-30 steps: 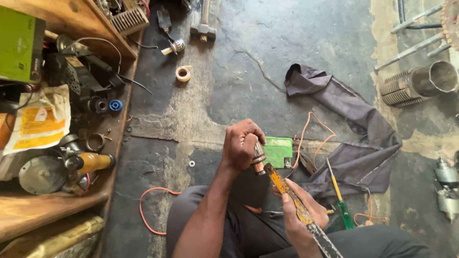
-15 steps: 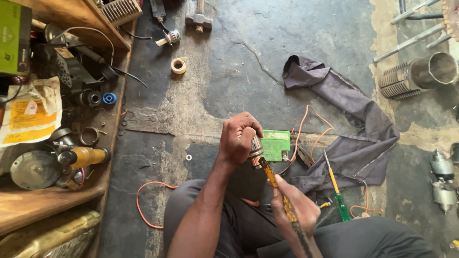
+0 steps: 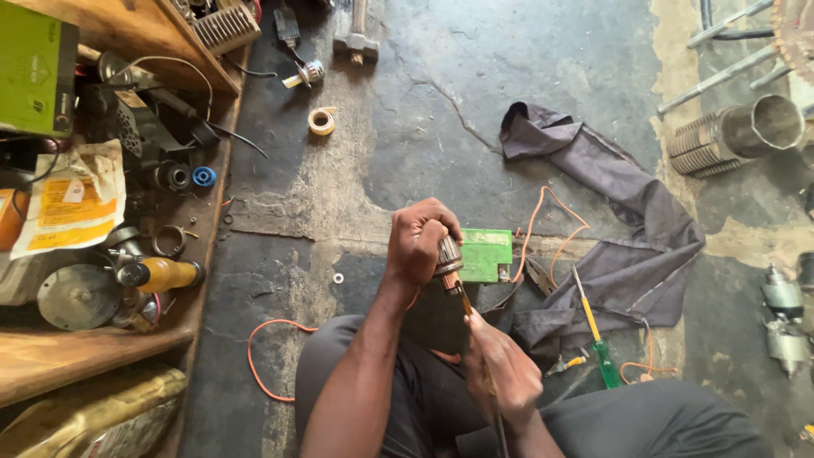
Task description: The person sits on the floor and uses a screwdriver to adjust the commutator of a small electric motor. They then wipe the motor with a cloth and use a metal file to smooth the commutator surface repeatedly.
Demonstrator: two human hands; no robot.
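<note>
Green box point(image 3: 34, 68) far left on wooden shelf point(image 3: 93, 348); yellow-and-white printed bag point(image 3: 72, 203) below it; small green rectangular block point(image 3: 485, 254) on floor at centre. Left hand point(image 3: 421, 240) fisted around ribbed metal motor armature point(image 3: 448, 257), touching, just left of green block. Right hand point(image 3: 506, 366) nearer, fingers curled around thin tool shaft point(image 3: 465, 305) whose tip meets armature. Shelf holds metal parts, yellow bottle point(image 3: 165, 274)

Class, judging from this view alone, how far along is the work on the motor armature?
Done: the armature is out of any housing, gripped in the left hand. In hand: the right hand works a thin tool against its end. Left: the green-handled screwdriver and orange wires lie unused on the floor.
</note>
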